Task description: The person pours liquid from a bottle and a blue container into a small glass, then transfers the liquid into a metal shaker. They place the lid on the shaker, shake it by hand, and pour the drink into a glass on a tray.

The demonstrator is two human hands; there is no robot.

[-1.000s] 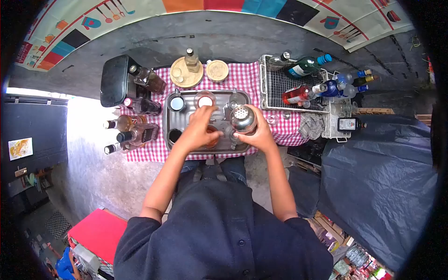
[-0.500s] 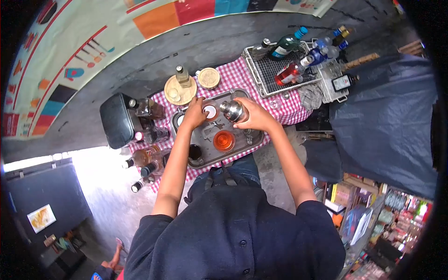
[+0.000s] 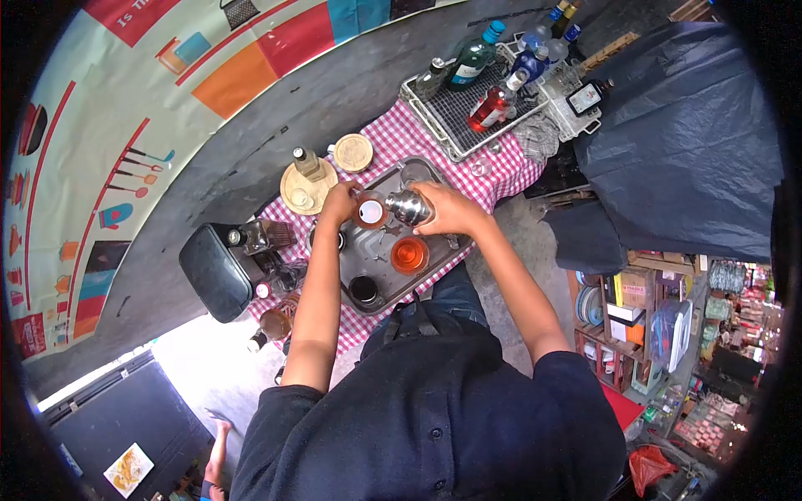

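My right hand (image 3: 449, 210) is wrapped around a silver cocktail shaker (image 3: 407, 207), which is tilted with its narrow end pointing left. That end is close to a glass (image 3: 371, 212) with a reddish rim and a pale round middle. My left hand (image 3: 340, 203) curls its fingers at the left side of this glass, apparently gripping it; the fingertips are partly hidden. Both stand over a grey metal tray (image 3: 368, 250). Nearer me on the tray are a glass of orange-red drink (image 3: 409, 254) and a cup of dark liquid (image 3: 364, 289).
Several bottles, one a dark liquor bottle (image 3: 256, 237), line the left side by a black box (image 3: 215, 271). A wooden board (image 3: 294, 199) and a wooden-lidded mug (image 3: 352, 153) are behind. A wire rack (image 3: 455, 150) with bottles stands back right.
The whole view has turned and shifted, so the table appears more slanted. My right hand still grips the shaker close to the glass, and my left hand stays at the glass's left side.
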